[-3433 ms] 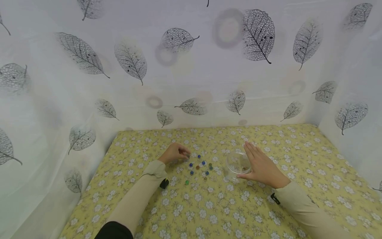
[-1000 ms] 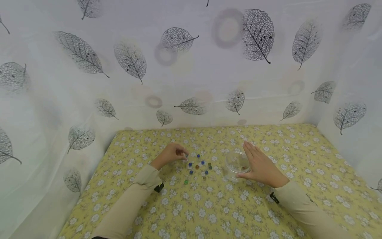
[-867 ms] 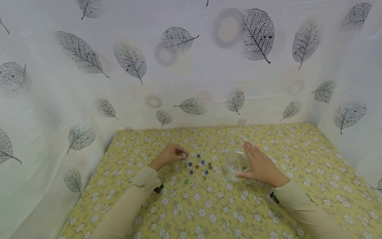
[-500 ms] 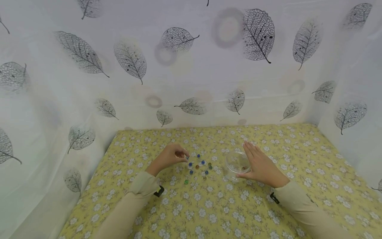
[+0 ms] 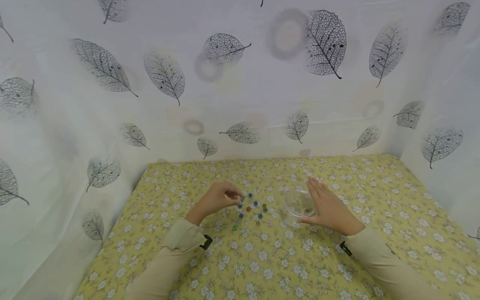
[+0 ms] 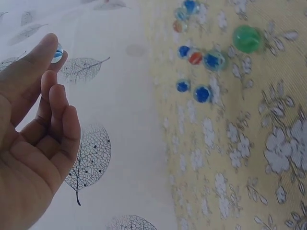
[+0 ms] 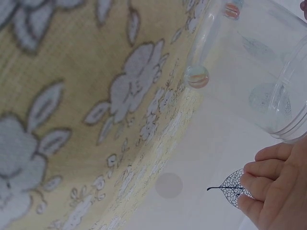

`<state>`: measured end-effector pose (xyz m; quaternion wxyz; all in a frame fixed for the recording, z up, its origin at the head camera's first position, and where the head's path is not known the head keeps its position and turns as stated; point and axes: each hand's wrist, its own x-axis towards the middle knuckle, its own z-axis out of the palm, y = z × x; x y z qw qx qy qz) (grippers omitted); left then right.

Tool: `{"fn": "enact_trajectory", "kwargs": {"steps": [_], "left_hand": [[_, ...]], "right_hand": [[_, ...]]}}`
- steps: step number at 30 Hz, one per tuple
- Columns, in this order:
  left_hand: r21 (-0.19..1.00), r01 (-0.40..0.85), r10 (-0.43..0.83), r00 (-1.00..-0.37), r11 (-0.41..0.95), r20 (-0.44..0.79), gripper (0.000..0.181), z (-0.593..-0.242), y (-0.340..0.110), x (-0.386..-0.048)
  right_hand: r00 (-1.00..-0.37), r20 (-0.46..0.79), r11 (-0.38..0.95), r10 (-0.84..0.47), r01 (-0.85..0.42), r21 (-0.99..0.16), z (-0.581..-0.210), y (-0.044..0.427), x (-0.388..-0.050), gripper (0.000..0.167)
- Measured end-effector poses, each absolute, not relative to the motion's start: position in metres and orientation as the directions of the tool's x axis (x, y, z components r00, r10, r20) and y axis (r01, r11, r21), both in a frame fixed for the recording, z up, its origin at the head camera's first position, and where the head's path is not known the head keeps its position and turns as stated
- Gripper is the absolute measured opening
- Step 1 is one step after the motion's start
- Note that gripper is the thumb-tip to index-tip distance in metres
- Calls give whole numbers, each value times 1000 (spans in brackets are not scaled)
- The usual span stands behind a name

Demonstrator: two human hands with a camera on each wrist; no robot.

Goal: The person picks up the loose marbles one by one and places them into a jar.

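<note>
While the right hand flanks the jar: a person's left hand pinches a clear, blue-swirled marble between thumb and fingertip, at the 10 o'clock edge of a scattered group.
Jar: clear, upright, at the group's 3 o'clock, as seen from the head view with 12 o'clock toward the leaf-print curtain.
Right hand: spread, fingers straight along the jar's 3 o'clock side, thumb apart toward 5 o'clock; how firmly it bears on the wall cannot be told.
Marbles in the jar: two show at its base, an orange-streaked marble and a reddish marble.
Marbles on the floral tablecloth: about ten, including several blue marbles, an amber marble near the middle and a green marble out at 7 o'clock.
Tally: apparently an early stage, with two marbles inside, one between fingertips and the larger share left on the cloth.
</note>
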<state>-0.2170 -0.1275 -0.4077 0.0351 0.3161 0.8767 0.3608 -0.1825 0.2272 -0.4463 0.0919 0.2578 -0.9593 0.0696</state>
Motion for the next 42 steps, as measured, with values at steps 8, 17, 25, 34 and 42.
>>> {"fn": "enact_trajectory", "kwargs": {"steps": [8,17,25,34,42], "left_hand": [[668,534,588,-790,518,176,19,-407,-112,-217],[693,537,603,-776,481,183,20,-410,-88,-218],[765,491,610,-775,416,165,19,-412,-67,-218],[714,529,612,-771,458,178,20,-414,-49,-219],[695,570,623,-750,437,224,20,-415,-38,-220]], "right_hand": [[-855,201,858,-479,-504,-98,-445,227,-182,115],[-854,204,858,-479,-504,-97,-446,227,-182,115],[-854,205,860,-478,-503,-87,-447,227,-182,116],[-857,200,861,-476,-500,-93,-445,227,-182,115],[-861,196,863,-470,-494,-105,-445,226,-182,116]]}}
